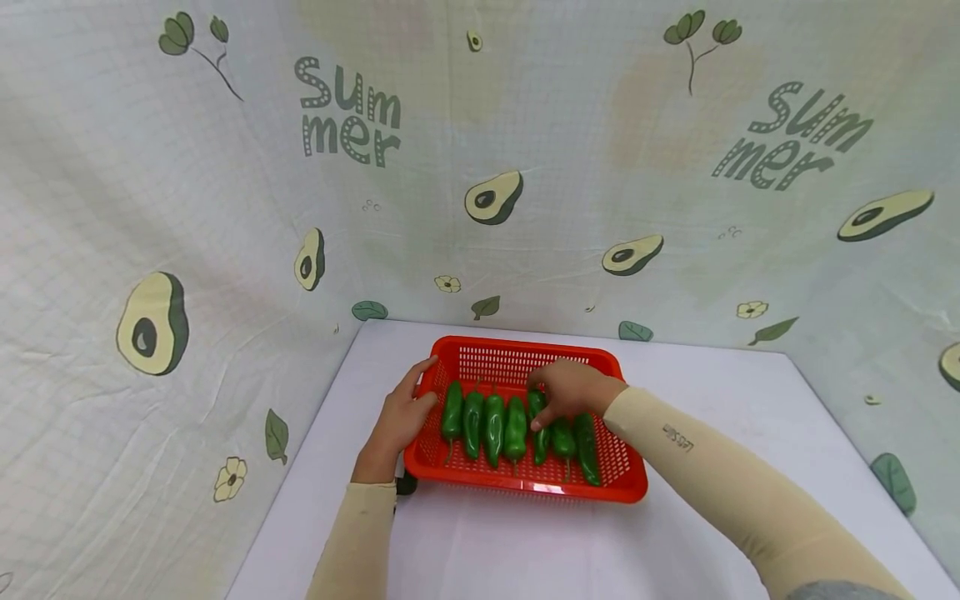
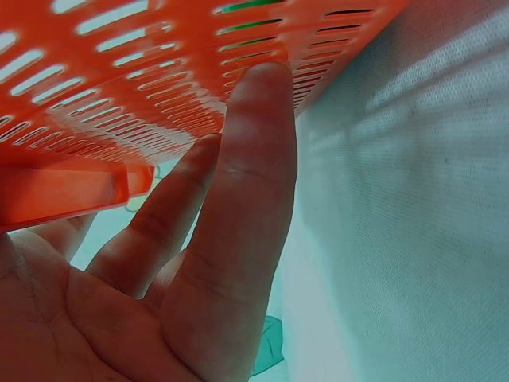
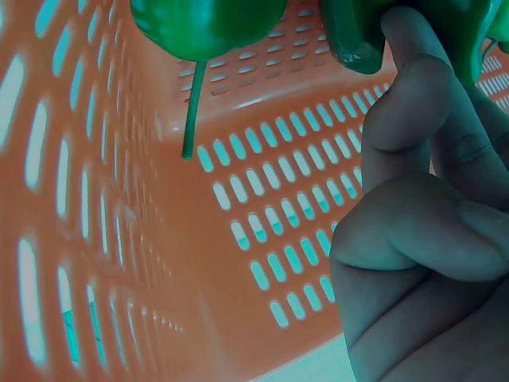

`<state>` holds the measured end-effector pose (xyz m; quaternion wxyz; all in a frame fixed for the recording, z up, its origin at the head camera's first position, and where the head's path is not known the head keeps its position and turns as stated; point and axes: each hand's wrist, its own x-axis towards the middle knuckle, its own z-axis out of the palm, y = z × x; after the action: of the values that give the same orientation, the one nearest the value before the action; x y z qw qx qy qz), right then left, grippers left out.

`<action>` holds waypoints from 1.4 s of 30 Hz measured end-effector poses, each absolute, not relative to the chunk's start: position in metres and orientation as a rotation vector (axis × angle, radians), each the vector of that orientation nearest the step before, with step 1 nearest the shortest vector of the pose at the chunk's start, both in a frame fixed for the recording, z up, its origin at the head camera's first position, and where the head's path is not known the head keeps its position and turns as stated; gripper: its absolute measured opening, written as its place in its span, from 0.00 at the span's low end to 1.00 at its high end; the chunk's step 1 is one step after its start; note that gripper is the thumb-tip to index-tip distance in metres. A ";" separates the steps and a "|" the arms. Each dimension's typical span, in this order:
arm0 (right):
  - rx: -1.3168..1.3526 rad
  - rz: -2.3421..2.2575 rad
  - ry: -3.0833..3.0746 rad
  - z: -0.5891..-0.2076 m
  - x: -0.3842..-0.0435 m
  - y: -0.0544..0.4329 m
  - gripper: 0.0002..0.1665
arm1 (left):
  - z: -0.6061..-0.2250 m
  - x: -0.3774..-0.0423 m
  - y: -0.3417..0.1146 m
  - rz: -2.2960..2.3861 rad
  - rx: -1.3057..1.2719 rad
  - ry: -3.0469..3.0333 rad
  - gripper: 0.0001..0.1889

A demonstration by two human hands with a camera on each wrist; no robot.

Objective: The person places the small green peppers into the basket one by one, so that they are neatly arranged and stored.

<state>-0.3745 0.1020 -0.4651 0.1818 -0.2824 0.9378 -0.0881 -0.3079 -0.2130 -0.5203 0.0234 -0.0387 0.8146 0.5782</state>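
A red plastic basket [image 1: 525, 490] with slotted walls stands on the table. Inside it several glossy green peppers [image 1: 494, 425] lie side by side in a row, stems pointing different ways. My right hand [image 1: 573, 387] reaches in over the right side and pinches one green pepper [image 1: 540, 446] of that row between thumb and fingers. My left hand [image 1: 397, 421] holds the basket's left end, thumb at the rim. In the left wrist view, its fingers [image 2: 258, 151] lie against the outside of the slotted wall. The right wrist view has another pepper [image 3: 208, 24] with its stem hanging down.
The white table [image 1: 720, 433] extends to both sides of the basket. Cloth walls [image 1: 555, 275] printed with avocados and leaves enclose it at the back, left and right. A small dark object [image 1: 406, 483] shows beside the left wrist.
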 end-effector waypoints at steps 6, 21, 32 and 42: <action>-0.807 -0.328 2.584 -0.463 -0.373 0.102 0.41 | -0.522 -0.308 -0.213 1.792 -0.107 2.518 0.33; -0.777 -0.336 2.540 -0.463 -0.370 0.103 0.31 | -0.525 -0.307 -0.209 1.806 -0.088 2.503 0.33; -0.803 -0.319 2.540 -0.468 -0.368 0.107 0.26 | -0.524 -0.304 -0.207 1.803 -0.088 2.491 0.33; -0.780 -0.398 2.551 -0.435 -0.361 0.121 0.34 | -0.517 -0.308 -0.213 1.692 -0.088 2.581 0.32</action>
<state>-0.3608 0.1206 -0.4350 0.2204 -0.2822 0.9225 -0.1438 -0.3084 -0.2133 -0.5171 0.0271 -0.0286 0.8358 0.5477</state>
